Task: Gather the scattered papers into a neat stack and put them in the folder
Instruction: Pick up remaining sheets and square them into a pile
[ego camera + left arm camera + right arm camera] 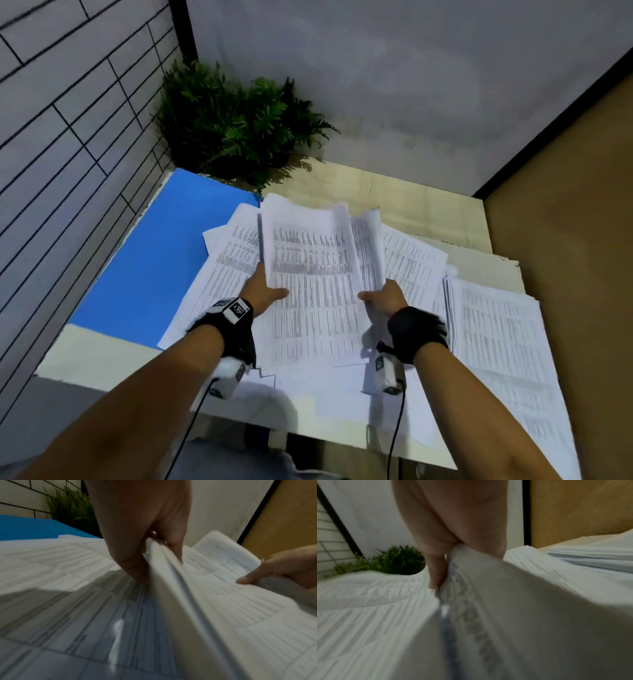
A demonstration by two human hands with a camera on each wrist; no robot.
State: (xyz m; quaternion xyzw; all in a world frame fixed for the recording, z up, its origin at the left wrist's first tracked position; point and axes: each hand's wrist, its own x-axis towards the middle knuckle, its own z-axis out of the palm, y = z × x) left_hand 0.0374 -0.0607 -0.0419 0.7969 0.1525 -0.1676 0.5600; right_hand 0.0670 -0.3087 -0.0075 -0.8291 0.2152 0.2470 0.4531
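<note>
Left hand (262, 291): grip pinches left edge of the white printed paper sheaf (313, 284).
Right hand (385, 296): grip pinches its right edge.
Sheaf: lifted above scattered sheets.
Flat blue folder (161, 260): left on pale surface (428, 209).

The left hand (262, 289) and right hand (385, 296) grip opposite edges of a bundle of printed papers (315, 274) above loose sheets (496, 329) on the table (428, 198); a blue folder (150, 260) lies left.

Papers (315, 274): thin, matt white printed sheets. Folder (154, 260): smooth, matt blue card. Surface (428, 209): pale wood-grain finish. Wrist straps (416, 330): black cloth.
</note>
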